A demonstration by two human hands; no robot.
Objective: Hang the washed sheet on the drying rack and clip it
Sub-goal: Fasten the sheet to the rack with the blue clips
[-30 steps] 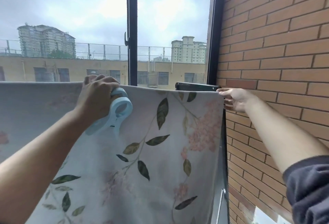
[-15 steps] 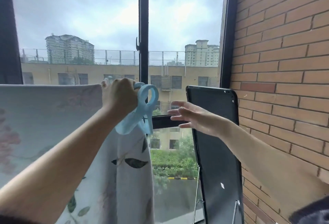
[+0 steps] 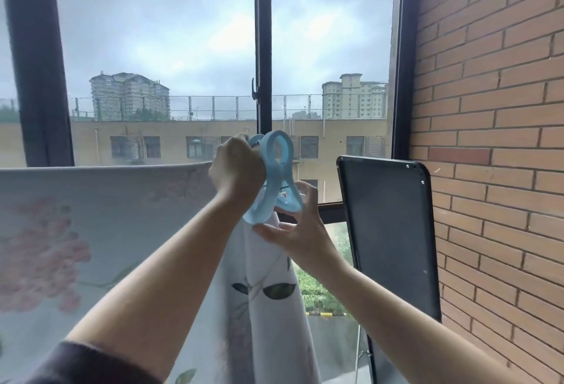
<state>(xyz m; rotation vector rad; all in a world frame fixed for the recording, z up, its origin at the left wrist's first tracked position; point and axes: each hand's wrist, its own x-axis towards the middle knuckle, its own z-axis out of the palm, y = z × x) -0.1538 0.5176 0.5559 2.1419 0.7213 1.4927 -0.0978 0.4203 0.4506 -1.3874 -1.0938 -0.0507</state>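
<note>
Your left grip (image 3: 236, 171) is curled round the handles of the blue clip (image 3: 280, 170); your right grip (image 3: 296, 231) pinches its lower end. The sheet (image 3: 106, 215) hangs beside the drying rack (image 3: 387, 231), bunched beneath the clip. Clipping is in hand: next, probably seat this 1 clip over the sheet's top edge.

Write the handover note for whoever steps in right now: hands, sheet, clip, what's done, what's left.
Left hand: grips the blue clip, held up at the sheet's right end.
Right hand: just below, thumb and fingers seemingly pinching the clip's lower loop.
Sheet: hangs spread on the left; its right end droops bunched under the clip, short of the black panel.
Done: left part hung.
Left: spread the right end and clamp the clip on; no clamp visible yet.
</note>
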